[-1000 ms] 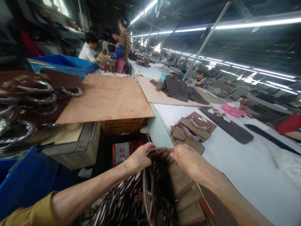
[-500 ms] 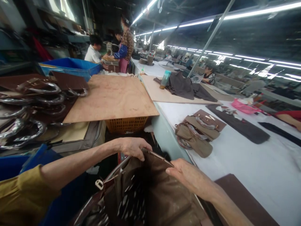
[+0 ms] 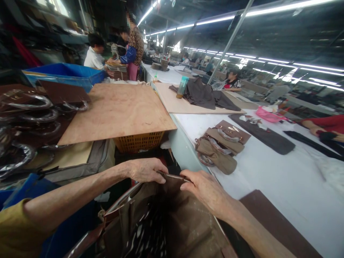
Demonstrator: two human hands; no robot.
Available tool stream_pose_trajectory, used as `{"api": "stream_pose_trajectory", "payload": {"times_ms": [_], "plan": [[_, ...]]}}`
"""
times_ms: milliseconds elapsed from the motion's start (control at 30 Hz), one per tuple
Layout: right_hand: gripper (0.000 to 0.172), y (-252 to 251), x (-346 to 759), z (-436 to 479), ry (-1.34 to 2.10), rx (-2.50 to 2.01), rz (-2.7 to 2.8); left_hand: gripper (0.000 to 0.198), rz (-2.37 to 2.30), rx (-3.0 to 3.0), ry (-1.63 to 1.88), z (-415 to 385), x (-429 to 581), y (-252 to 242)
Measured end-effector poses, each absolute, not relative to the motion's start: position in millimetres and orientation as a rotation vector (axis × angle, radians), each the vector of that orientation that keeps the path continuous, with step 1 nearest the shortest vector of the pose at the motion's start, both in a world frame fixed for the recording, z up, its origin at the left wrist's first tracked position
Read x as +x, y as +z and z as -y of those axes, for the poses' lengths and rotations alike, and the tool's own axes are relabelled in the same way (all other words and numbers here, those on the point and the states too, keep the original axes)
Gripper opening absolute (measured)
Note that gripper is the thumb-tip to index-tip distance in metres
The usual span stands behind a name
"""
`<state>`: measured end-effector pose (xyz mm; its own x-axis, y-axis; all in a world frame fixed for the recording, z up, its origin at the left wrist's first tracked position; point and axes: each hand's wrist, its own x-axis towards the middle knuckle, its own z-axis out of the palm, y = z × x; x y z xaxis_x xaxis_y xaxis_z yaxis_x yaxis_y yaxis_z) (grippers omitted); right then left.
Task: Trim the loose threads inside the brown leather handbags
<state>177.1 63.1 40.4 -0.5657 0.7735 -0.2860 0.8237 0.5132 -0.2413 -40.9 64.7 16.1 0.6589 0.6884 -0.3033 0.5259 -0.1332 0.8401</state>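
Brown soft-leather handbag [image 3: 174,222] rim pinched in each grip, drew left hand [image 3: 146,170] and right hand [image 3: 204,188] closer than a half-second before, narrowing its mouth.

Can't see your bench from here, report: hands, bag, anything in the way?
Left hand, right hand both grip the brown bag at its top edge. Mouth open. Tan bags on the table, apart from hands.

brown bag [image 3: 185,229] cut off at bottom edge, co-workers' faces blurred
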Motion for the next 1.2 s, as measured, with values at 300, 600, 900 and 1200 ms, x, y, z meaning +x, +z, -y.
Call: {"api": "stream_pose_trajectory", "payload": {"times_ms": [300, 600, 900, 1200], "plan": [[0.023, 45.5, 160.5, -67.6, -0.310, 1.307, -2.577, 0.021, -1.000, 1.895, 0.208, -63.4, -43.8, 12.8], [0.012, 34.5, 150.7, -67.0, -0.026, 1.168, -2.664, 0.017, -1.002, 1.917, 0.239, -65.3, -41.9, 7.2], [0.027, 35.2, 145.0, -71.4, -0.073, 1.186, -2.633, 0.020, -1.033, 1.893, 0.263, -66.2, -43.0, 6.2], [0.024, 33.9, 140.0, -68.4, -0.063, 1.245, -2.635, 0.023, -1.013, 1.873, 0.313, -67.2, -42.3, -0.7]]}}
